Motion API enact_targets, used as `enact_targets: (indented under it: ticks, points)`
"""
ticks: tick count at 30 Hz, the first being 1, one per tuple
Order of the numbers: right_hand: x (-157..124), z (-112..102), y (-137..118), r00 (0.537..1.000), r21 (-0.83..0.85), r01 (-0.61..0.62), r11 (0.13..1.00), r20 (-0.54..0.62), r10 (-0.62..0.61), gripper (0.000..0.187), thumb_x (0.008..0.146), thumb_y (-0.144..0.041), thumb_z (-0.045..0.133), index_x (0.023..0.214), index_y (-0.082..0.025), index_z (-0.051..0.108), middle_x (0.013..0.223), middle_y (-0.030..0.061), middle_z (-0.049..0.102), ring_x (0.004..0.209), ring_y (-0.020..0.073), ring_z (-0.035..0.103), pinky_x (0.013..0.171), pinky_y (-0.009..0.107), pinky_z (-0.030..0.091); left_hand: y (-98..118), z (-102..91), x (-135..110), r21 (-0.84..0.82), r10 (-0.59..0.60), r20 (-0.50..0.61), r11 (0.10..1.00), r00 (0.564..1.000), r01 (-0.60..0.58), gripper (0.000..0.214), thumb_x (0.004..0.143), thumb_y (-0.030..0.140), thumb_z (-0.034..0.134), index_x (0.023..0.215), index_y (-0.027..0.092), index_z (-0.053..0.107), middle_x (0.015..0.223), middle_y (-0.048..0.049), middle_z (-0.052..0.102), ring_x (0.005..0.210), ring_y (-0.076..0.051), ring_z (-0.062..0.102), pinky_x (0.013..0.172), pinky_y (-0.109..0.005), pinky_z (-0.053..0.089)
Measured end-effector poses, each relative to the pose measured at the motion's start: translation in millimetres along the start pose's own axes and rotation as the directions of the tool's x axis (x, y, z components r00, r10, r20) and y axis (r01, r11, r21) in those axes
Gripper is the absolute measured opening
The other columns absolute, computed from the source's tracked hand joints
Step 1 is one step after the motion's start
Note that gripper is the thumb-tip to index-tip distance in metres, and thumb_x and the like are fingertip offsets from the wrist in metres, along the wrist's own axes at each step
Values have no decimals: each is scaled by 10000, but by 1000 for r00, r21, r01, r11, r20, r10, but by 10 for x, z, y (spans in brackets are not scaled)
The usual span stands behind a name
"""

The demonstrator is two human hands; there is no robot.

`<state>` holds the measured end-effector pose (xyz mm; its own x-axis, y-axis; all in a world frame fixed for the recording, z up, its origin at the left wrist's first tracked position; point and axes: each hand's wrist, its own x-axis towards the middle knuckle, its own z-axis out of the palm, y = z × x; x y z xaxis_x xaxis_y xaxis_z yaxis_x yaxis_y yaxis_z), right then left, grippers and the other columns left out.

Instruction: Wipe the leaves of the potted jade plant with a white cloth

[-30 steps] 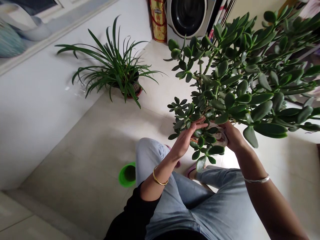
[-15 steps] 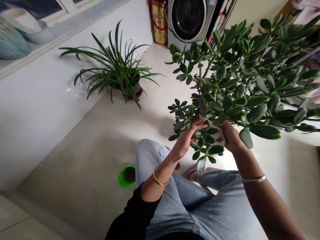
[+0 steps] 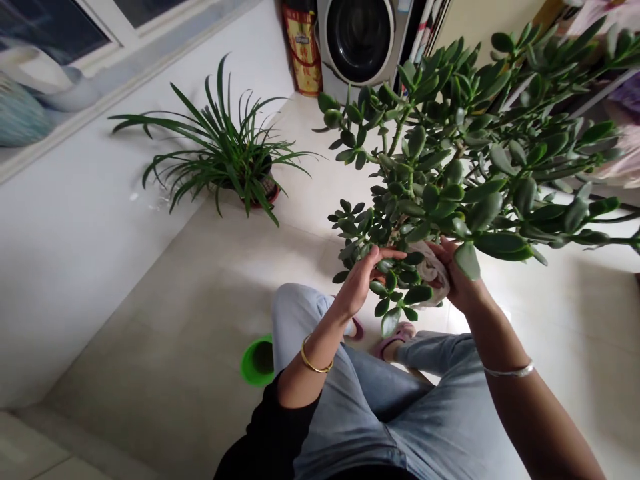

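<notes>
A big jade plant (image 3: 485, 207) with thick oval leaves spreads over the right half of the view. My left hand (image 3: 359, 283) is at its lower left branches, fingers stretched out and touching the leaves; some fingertips are hidden behind foliage. Against the underside of the plant, my right hand (image 3: 461, 279) is closed on a crumpled white cloth (image 3: 433, 272). Leaves cover part of the cloth and of the right fingers. The plant's pot cannot be made out.
On the floor, a green bucket (image 3: 254, 368) with dark contents stands beside my left knee. A potted long-leaved plant (image 3: 240, 160) sits by the white wall. Behind are a red-and-gold container (image 3: 304, 50) and a front-loading machine with a round dark door (image 3: 357, 40). Vases line the sill.
The view has shifted, so the jade plant sits further left. My left fingers have moved slightly among the lower leaves. More of the white cloth shows beside my right hand.
</notes>
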<state>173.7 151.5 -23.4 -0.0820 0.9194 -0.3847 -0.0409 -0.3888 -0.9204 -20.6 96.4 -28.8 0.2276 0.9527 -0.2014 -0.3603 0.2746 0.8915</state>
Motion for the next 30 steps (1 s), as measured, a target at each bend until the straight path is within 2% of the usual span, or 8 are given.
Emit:
enact_targets:
  ticks: [5,9,12,16,18,21,26,30]
  points:
    - [-241,24,109,986,145,-155,977,75,146,524,778,-746,690,788,-224,648,609,-34,540,514,117,388,439,255,263,49,4,-2,13,-46,-1,999,999,46,739,991,734,296,1195,193,755,1061,-90,765,878,-205,694,813,-336,537]
    - [-336,57,139,985,168,-170,971,69,160,532,750,-745,709,759,-219,634,625,-24,532,557,126,402,459,251,269,76,1,-2,6,-61,-9,998,998,61,754,982,749,304,1140,181,773,1108,-100,758,875,-203,691,805,-331,555]
    - [-344,62,136,986,157,-139,978,114,122,489,769,-701,715,845,-217,704,634,-20,548,568,132,407,478,256,285,71,-20,6,31,-56,2,998,998,56,771,994,741,269,1161,186,777,1286,-110,719,894,-199,701,796,-328,567]
    - [-322,40,118,987,180,-125,976,124,103,493,780,-684,723,928,-215,744,652,-9,580,578,138,419,482,256,295,81,-49,8,169,-43,15,985,999,39,793,1019,718,175,1215,233,770,1489,-74,614,1175,-260,674,969,-389,571]
    - [-318,32,110,990,199,-111,974,113,90,491,787,-680,725,939,-214,746,679,-2,606,587,139,433,480,254,307,111,-58,-1,278,-45,37,960,998,33,805,1027,701,128,1268,255,754,1535,-49,587,1360,-294,581,1118,-443,504]
    - [-331,34,106,994,230,-94,969,73,80,452,803,-652,722,926,-217,736,712,1,638,595,137,450,481,252,334,181,-66,-27,414,-54,81,910,995,16,788,1042,671,108,1346,278,721,1582,-14,557,1523,-307,421,1284,-493,310]
    - [-372,67,131,997,255,-58,965,-41,71,358,813,-582,723,850,-227,700,705,-12,633,606,139,483,488,246,367,285,-66,-71,524,-82,113,851,990,11,722,1049,676,155,1419,326,667,1640,35,492,1580,-295,334,1337,-496,163]
    - [-388,81,191,998,202,-59,978,-4,62,431,859,-649,673,774,-226,673,594,-23,558,535,130,446,477,260,371,294,-54,-74,531,-66,81,847,994,13,701,1047,685,183,1385,343,693,1645,36,485,1563,-297,370,1333,-511,174]
